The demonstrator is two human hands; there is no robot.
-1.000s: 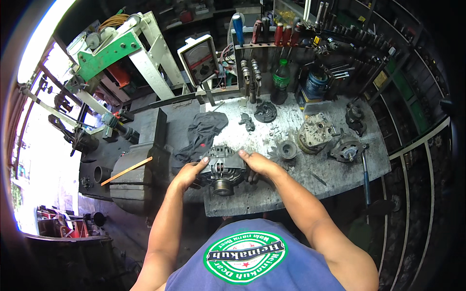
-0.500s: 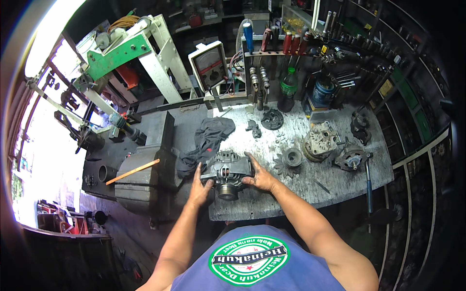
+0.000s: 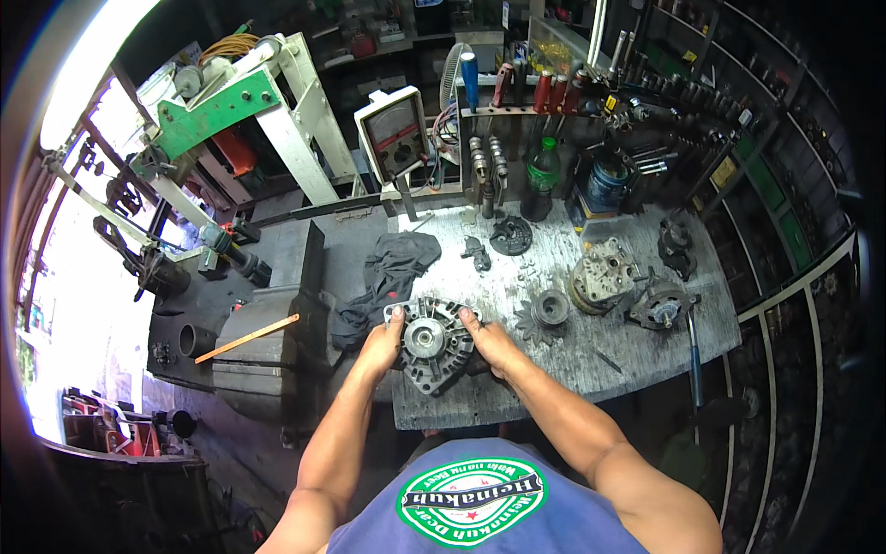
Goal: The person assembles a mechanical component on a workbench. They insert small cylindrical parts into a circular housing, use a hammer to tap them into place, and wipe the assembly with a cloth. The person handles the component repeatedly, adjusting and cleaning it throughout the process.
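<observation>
Between both hands is an alternator (image 3: pixel 432 355), its round pulley face and slotted metal housing turned up toward me. My left hand (image 3: pixel 380 343) grips its left side, thumb on the rim. On the opposite side my right hand (image 3: pixel 491 343) is closed round the housing, with the thumb near the top edge; the other fingers are hidden beneath. A dark crumpled cloth (image 3: pixel 402 260) lies just beyond my left hand. To the right of my right hand sits a finned rotor (image 3: pixel 544 317) on the metal-topped bench (image 3: pixel 554 383).
Farther right are a round metal housing (image 3: pixel 604 274), another alternator part (image 3: pixel 660 307) and a hammer (image 3: pixel 695 360) at the bench edge. Screwdrivers (image 3: pixel 471 83), a green bottle (image 3: pixel 543 171) and a gauge box (image 3: pixel 395 134) stand behind. At left, a bench vise (image 3: pixel 254 346) carries an orange strip (image 3: pixel 247 338).
Both hands have tilted the alternator, so its pulley, which faced toward my body, now faces up. Both thumbs have shifted up to its upper rim.
</observation>
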